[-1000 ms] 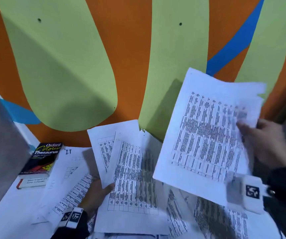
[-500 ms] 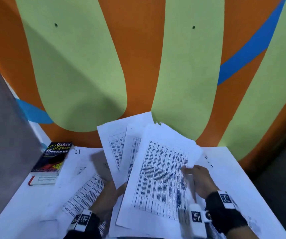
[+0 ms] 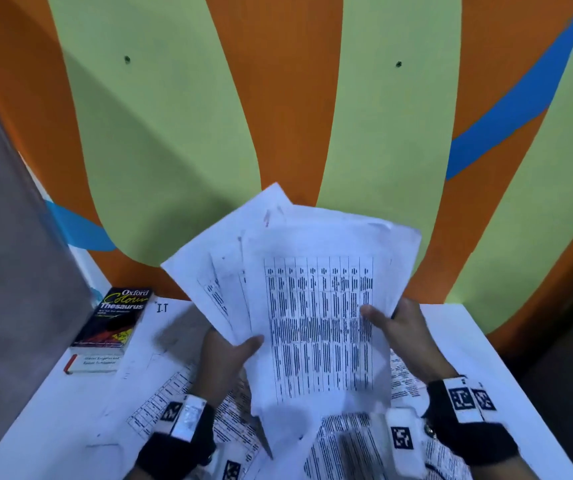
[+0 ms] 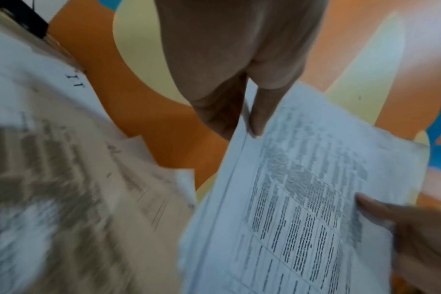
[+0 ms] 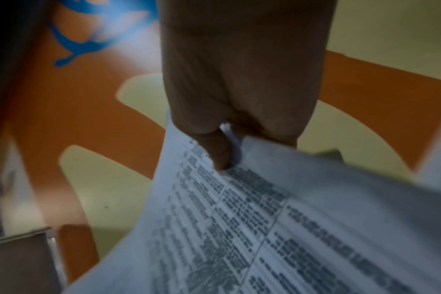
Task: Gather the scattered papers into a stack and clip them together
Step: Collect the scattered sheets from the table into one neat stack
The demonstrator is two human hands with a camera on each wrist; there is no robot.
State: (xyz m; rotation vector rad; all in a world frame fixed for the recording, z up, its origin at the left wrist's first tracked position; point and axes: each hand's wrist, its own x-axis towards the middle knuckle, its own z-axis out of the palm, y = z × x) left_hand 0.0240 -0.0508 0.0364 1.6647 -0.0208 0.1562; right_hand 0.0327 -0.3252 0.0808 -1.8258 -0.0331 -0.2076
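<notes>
Both hands hold a loose, fanned bundle of white printed sheets (image 3: 316, 306) upright above the table, in front of the wall. My left hand (image 3: 233, 351) pinches the bundle's left edge, thumb on the front sheet; in the left wrist view the bundle (image 4: 302, 199) sits under my thumb (image 4: 259, 113). My right hand (image 3: 399, 327) grips the right edge, thumb on the printed table; the right wrist view shows the sheets (image 5: 252, 218) pinched by my thumb (image 5: 214, 151). More printed papers (image 3: 188, 393) lie scattered on the white table (image 3: 36, 420). No clip is visible.
A black Oxford thesaurus (image 3: 115, 320) lies on another book at the table's far left corner. A grey panel (image 3: 11, 254) stands on the left. The orange and green painted wall (image 3: 174, 133) runs right behind the table. More sheets (image 3: 347, 445) lie under my wrists.
My right hand brought its sheet left onto the papers in my left hand. Both hands have since lifted the joined bundle off the table and turned it upright.
</notes>
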